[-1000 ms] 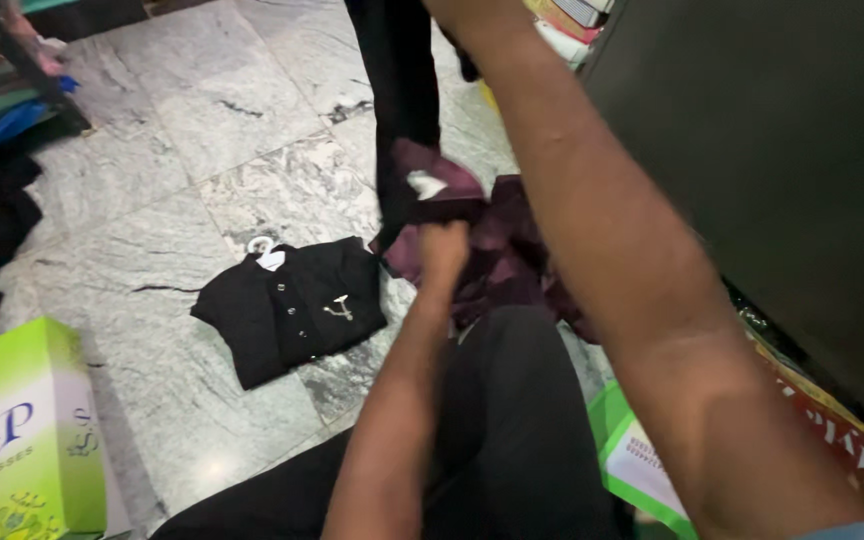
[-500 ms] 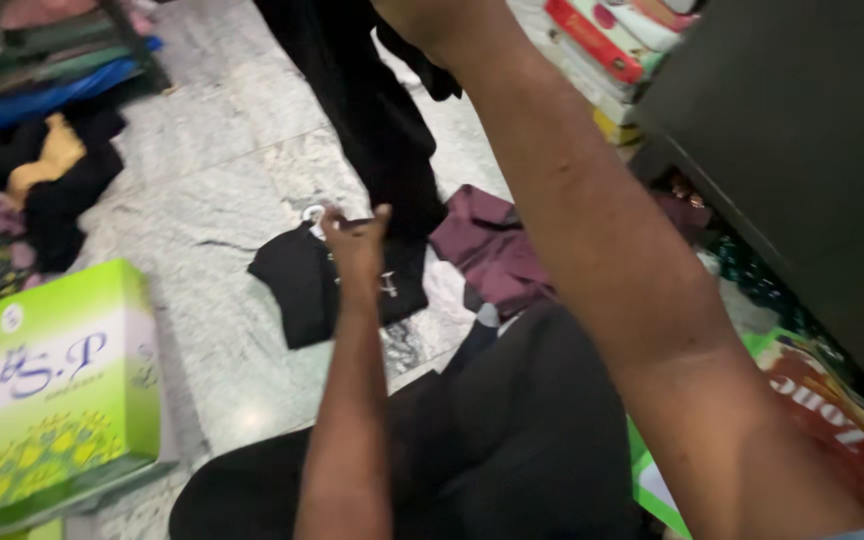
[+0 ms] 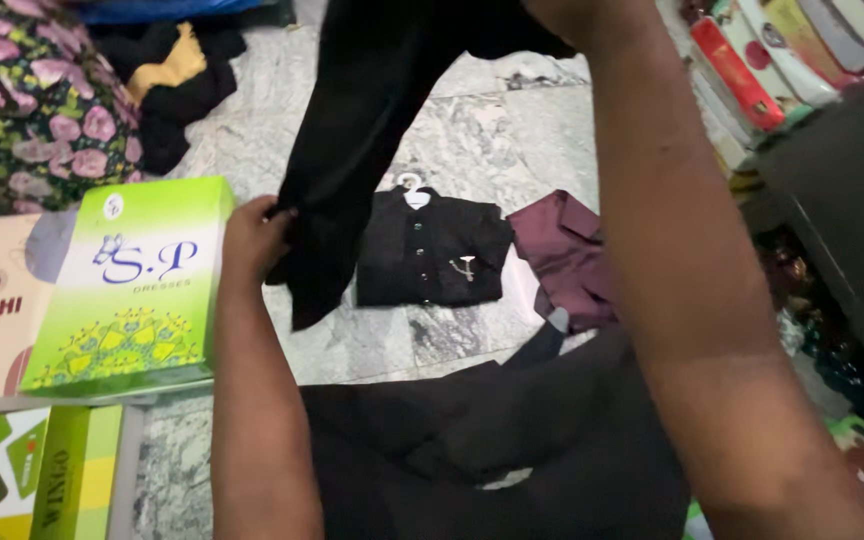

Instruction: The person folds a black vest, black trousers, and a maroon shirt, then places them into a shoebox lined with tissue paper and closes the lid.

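A long black garment (image 3: 372, 130) hangs in the air above the marble floor. My left hand (image 3: 252, 235) pinches its lower left edge. My right arm rises across the right of the view, and my right hand (image 3: 577, 18) grips the garment's top at the upper edge of the frame, mostly cut off. Below the hanging cloth a folded black shirt (image 3: 432, 255) on a white hanger lies flat on the floor, with a folded maroon garment (image 3: 567, 255) just right of it. More black cloth (image 3: 472, 440) lies across my lap.
A green and white garment box (image 3: 132, 290) lies at the left, with other flat boxes (image 3: 12, 470) beneath and beside it. Floral fabric (image 3: 32, 100) and a black and yellow heap (image 3: 177, 70) sit at upper left. Stacked boxes (image 3: 782, 60) and a dark cabinet (image 3: 852, 190) fill the right.
My left hand has moved left and up, now holding the black garment's edge. The garment is lifted higher and spread out. The view has shifted left, showing more boxes.
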